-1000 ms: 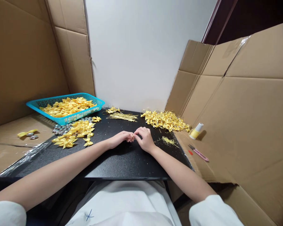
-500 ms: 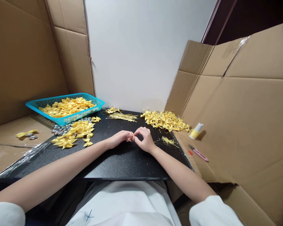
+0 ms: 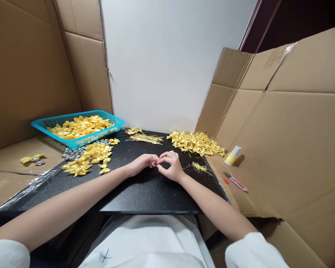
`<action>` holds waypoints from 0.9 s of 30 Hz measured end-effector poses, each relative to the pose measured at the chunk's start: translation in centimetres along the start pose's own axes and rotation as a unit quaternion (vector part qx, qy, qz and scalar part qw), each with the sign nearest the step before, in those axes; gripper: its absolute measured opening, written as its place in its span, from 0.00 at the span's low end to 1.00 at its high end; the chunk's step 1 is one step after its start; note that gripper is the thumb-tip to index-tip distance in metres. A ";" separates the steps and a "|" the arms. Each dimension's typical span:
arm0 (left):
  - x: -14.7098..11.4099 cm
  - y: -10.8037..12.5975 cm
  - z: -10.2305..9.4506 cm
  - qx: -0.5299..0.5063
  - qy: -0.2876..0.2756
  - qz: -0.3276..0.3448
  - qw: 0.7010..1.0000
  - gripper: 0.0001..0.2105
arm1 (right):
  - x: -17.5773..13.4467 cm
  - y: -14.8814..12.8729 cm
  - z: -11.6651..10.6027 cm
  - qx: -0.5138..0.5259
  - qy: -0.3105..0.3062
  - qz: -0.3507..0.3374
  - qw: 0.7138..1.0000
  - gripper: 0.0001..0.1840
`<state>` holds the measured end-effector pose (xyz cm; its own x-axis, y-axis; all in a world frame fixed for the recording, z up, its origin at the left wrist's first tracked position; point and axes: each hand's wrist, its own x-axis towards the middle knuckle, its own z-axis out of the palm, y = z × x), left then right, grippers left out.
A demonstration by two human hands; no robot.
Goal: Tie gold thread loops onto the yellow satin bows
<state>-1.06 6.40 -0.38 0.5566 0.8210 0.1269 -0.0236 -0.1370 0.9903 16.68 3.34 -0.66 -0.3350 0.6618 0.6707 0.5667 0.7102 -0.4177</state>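
Over the middle of the black tabletop, my left hand is closed, its fingertips pinched around something small that they mostly hide. Against those fingertips my right hand pinches with thumb and forefinger, and what lies between them is too small to make out. Beyond my hands lies a bundle of thin gold cords. Yellow ribbon bows are heaped to the left of my left hand, beside silver buttons or beads. A pile of yellow bows with gold cord sits behind my right hand.
A blue plastic basket of yellow bows stands at the back left. To the right are thread scraps, a spool of yellow thread and pink-handled snips. Cardboard walls rise on both sides.
My right hand's fingers have shifted slightly and spread a little more above the pinch. My left hand has turned slightly; both stay in the same place.
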 end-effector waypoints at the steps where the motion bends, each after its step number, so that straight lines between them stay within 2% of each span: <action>1: 0.0 0.1 0.1 -0.003 0.006 0.005 1.000 0.09 | 0.0 0.0 0.1 0.007 0.004 0.001 1.000 0.02; 5: -0.2 0.3 0.2 -0.002 0.036 0.033 0.999 0.09 | 0.0 0.3 0.3 0.026 0.019 0.004 0.999 0.05; 10: 0.0 0.1 0.0 0.010 0.054 0.026 0.998 0.09 | 0.1 0.6 0.5 0.023 0.023 0.030 0.999 0.08; 19: 0.1 -0.3 -0.1 0.024 0.038 0.024 0.999 0.08 | 0.2 0.5 0.4 0.025 0.048 0.016 0.998 0.07; 27: 0.0 -0.2 -0.3 0.059 -0.004 0.039 0.997 0.10 | 0.4 0.4 0.4 0.043 0.025 0.038 0.998 0.01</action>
<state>-1.28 6.54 -0.54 0.5632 0.8012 0.2021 0.0312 -0.2650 0.9638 16.48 3.99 -0.83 -0.2551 0.7027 0.6641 0.5208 0.6786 -0.5180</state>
